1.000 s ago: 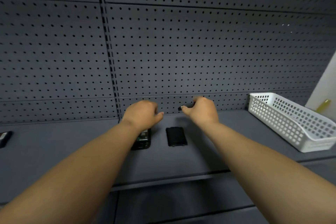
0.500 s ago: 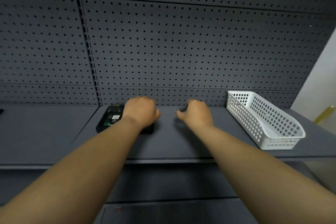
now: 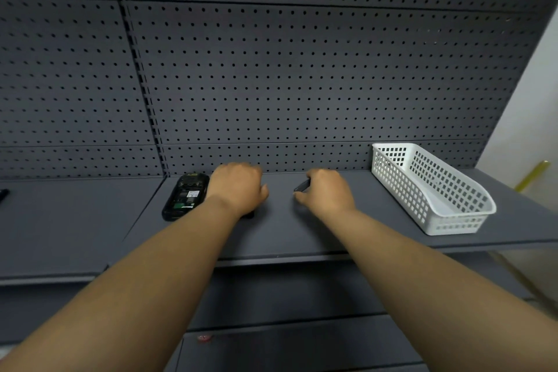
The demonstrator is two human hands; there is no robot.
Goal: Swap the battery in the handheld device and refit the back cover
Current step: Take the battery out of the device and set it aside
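Note:
The black handheld device [image 3: 185,195] lies back-up on the grey shelf [image 3: 280,235], its cover off, with a circuit board and a white label showing in the open bay. Just right of it, my left hand [image 3: 238,187] is curled knuckles-up over a flat black piece [image 3: 249,215]; only a corner of that piece shows under my wrist. My right hand [image 3: 327,190] is closed on a thin dark part [image 3: 302,185], held slightly above the shelf with its end sticking out to the left. Whether either piece is the battery or the cover is unclear.
A white perforated plastic basket [image 3: 437,208] stands on the shelf to the right. A grey pegboard wall [image 3: 302,84] closes the back. A small dark object [image 3: 3,194] lies at the far left edge. Lower shelves sit below the front lip.
My left hand has left the device and moved right onto the flat black piece, hiding it. The device now lies uncovered. My right hand keeps its thin dark part.

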